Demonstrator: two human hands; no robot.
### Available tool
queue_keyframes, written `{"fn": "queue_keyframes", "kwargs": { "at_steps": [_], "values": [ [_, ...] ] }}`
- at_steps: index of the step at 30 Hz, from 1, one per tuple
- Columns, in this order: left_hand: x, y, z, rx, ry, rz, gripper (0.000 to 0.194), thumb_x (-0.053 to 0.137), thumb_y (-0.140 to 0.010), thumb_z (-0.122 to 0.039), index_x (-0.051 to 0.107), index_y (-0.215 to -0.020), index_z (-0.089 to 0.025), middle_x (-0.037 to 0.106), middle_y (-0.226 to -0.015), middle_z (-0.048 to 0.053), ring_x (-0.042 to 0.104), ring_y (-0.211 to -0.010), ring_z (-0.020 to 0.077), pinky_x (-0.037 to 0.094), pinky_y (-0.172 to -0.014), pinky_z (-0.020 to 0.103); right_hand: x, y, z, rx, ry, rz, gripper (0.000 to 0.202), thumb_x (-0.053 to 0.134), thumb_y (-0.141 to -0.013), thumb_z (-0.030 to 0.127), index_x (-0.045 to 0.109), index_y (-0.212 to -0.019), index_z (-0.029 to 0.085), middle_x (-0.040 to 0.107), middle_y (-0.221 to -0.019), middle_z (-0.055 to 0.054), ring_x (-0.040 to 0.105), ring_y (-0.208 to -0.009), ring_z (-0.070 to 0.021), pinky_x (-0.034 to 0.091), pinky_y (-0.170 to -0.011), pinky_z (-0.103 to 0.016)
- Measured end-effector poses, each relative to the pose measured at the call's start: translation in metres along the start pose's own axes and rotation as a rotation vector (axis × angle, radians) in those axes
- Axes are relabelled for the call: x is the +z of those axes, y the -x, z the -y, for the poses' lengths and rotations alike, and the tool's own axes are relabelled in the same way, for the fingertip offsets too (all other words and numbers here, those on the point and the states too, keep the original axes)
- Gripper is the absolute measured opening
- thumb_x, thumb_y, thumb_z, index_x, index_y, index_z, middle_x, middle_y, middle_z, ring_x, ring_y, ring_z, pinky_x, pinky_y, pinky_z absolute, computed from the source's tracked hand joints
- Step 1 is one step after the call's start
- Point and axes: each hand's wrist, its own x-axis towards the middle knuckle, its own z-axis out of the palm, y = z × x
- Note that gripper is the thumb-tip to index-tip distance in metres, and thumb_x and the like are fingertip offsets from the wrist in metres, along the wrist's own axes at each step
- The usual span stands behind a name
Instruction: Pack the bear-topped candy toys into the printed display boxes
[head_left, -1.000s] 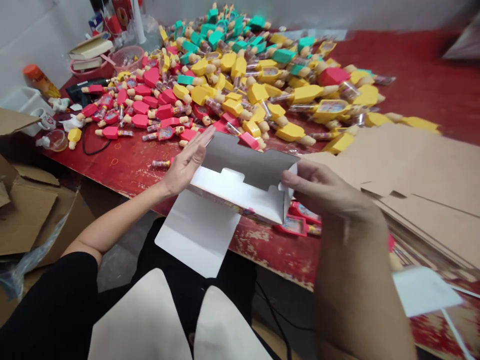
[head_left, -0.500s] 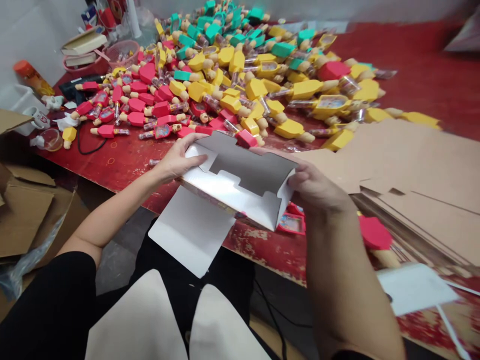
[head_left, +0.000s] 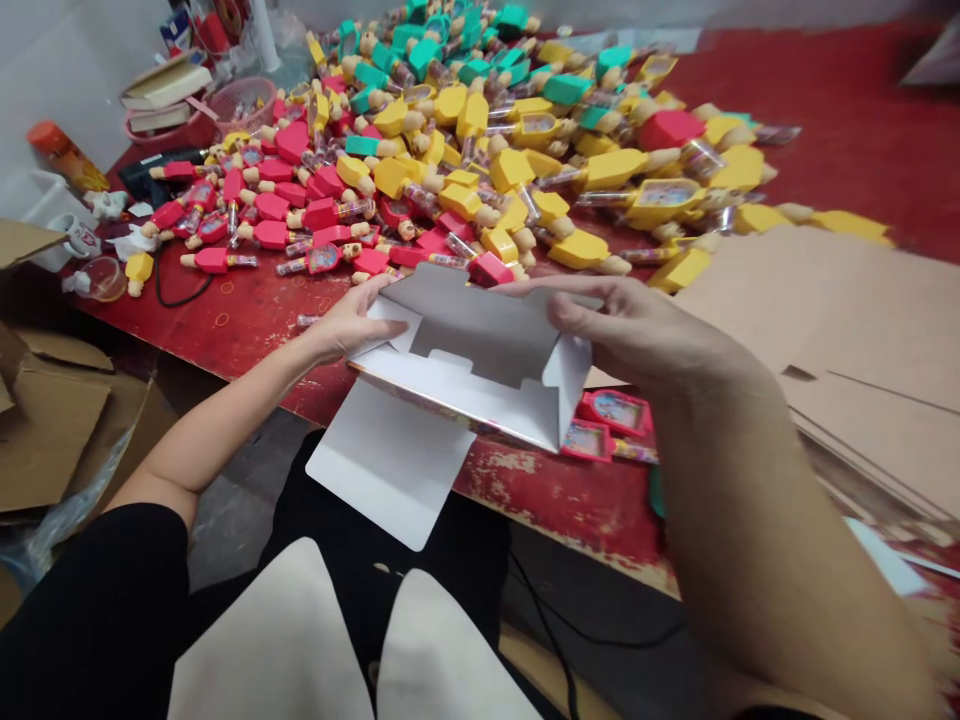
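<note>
I see open card box point(head_left: 469, 345) over near edge of table point(head_left: 555, 500). Left hand point(head_left: 352, 322) grips left end, thumb inside on flap point(head_left: 403, 342). Right hand point(head_left: 637, 325) half open by far right corner; can't tell if pinching. Looks light, bendy; I'd hold folded ends.

White-and-grey box interior point(head_left: 491, 393), red table point(head_left: 262, 320).

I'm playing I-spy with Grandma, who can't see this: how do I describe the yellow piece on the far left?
Find the red table and look at its left side. There, a clear round tub sits near the front edge, with the yellow piece just to its right. It's yellow, unlike the nearby red pieces.
</note>
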Motion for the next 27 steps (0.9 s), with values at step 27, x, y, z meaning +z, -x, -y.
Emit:
{"fn": "queue_keyframes", "kwargs": {
  "at_steps": [27],
  "values": [
    [0.029, 0.026, 0.018, 0.282, -0.437, 0.293, 0.040, 0.078, -0.082, -0.042, 0.075, -0.114, -0.018, 0.066, -0.114, 0.014, 0.059, -0.108, 0.0283, 0.049, -0.100, 0.046, 0.057, 0.028, -0.076, -0.284, 1.559, -0.200, 0.044, 0.071, -0.085, 0.036, 0.069, -0.124, 0.014, 0.067, -0.114, -0.018, 0.061, -0.095, -0.0325, 0.049, -0.075, -0.041]
  ]
}}
